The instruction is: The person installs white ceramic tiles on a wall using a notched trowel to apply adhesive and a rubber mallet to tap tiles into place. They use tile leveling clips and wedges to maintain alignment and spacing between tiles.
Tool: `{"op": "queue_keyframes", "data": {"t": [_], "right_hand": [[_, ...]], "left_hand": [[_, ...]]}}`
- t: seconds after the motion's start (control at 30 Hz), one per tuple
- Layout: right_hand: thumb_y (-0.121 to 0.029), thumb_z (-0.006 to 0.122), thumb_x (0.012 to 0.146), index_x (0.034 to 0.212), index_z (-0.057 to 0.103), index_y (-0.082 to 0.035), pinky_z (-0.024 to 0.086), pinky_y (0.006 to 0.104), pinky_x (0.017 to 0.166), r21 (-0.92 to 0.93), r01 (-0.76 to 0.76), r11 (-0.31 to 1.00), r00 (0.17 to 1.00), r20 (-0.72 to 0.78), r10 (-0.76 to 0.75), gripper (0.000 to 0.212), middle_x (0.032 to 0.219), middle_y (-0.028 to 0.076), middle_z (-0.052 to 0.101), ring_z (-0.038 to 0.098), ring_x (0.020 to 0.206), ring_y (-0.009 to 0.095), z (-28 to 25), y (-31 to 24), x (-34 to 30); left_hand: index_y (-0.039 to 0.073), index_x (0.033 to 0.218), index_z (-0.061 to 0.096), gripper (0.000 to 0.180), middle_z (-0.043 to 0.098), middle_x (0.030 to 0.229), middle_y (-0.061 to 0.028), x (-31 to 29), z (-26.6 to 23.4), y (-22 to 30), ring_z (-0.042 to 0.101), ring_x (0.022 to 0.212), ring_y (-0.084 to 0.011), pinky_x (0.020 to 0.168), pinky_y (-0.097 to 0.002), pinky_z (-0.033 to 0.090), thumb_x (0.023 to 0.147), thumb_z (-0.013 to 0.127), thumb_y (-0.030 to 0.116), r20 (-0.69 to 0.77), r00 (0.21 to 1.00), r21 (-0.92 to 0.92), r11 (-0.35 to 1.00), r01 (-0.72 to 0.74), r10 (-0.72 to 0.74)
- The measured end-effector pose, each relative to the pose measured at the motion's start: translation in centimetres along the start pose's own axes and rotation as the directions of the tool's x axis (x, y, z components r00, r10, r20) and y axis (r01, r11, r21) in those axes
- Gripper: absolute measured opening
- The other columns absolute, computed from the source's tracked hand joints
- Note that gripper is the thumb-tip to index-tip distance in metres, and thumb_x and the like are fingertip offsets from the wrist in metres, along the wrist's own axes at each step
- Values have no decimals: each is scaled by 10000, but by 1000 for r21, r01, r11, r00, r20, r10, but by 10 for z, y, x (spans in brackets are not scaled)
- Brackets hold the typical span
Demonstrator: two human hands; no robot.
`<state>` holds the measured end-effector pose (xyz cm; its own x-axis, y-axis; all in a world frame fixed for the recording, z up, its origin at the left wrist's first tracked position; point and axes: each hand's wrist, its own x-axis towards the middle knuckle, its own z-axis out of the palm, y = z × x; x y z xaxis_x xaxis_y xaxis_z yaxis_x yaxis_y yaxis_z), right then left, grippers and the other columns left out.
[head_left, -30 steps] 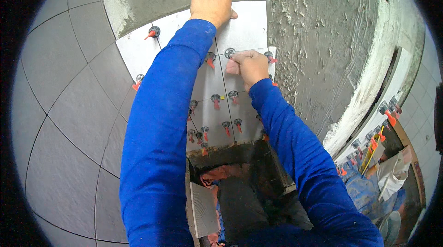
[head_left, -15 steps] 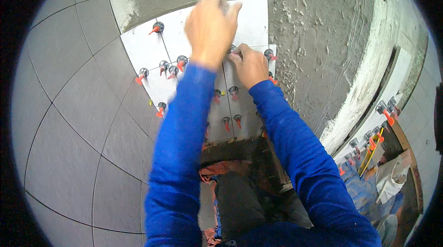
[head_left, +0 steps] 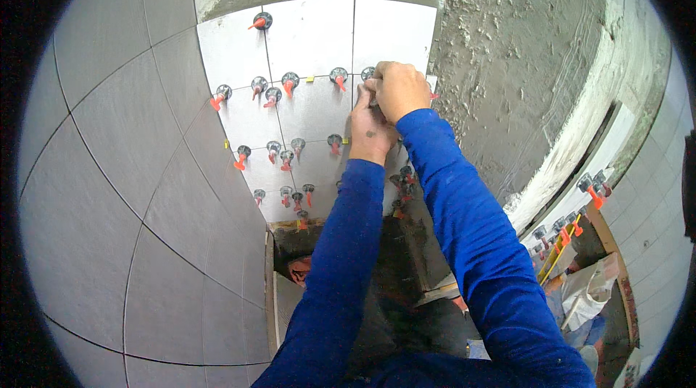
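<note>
White tiles cover the wall in front of me, with black-capped tile levelers with red handles standing along their joints. My right hand is closed, its fingertips at a tile leveler on the joint below the top row; its handle is hidden by my fingers. Just below and to the left, my left hand has its thumb up and fingers curled, close against the right hand. What it holds, if anything, is hidden. Left of both hands stands another tile leveler, untouched.
Grey mortar coats the wall at the right. Large grey tiles line the left side. Several loose levelers lie on a white ledge at the lower right, near a yellow stick and a white bag.
My left hand has come down from the upper tile and moved right, beside my right hand. The right hand stays near the same joint. The view has shifted, showing more levelers at lower left.
</note>
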<state>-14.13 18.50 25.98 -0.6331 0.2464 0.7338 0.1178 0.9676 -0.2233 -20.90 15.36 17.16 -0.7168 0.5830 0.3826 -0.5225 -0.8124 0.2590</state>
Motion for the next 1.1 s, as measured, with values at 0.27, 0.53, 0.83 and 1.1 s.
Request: {"op": "queue_keyframes", "data": {"t": [0.27,0.53,0.83,1.1], "right_hand": [[-271,749,865,905,776,-73,593,500,804,-87,60,994,995,86,-52,204,881,211,747,742,874,399,-8,0,8],[-258,651,914,914,732,-42,586,487,752,-310,309,899,946,-1,-325,231,910,183,737,731,822,382,6,6,3],[-158,614,892,914,737,-52,614,456,745,-441,330,835,942,93,-323,164,928,173,749,757,850,344,-1,-3,5],[-156,606,900,901,748,-47,616,454,761,-462,467,754,882,181,-435,179,922,181,749,757,862,348,-6,-5,12]], "left_hand": [[118,1320,616,499,614,1402,-127,4,9,-22,585,1287,-297,1076,-475,479,1044,520,523,218,973,-158,987,-40,74],[59,1328,626,473,665,1336,-147,8,9,10,628,1237,-295,1060,-446,488,1063,507,432,-51,997,-145,988,50,-58],[108,1440,540,620,582,1453,-138,8,-1,-32,552,1344,-312,1121,-497,437,1050,451,582,218,962,-43,987,-156,162],[110,1411,561,617,593,1441,-133,10,1,-46,562,1331,-313,1117,-500,442,1041,468,594,222,962,-195,974,-117,160]]}}
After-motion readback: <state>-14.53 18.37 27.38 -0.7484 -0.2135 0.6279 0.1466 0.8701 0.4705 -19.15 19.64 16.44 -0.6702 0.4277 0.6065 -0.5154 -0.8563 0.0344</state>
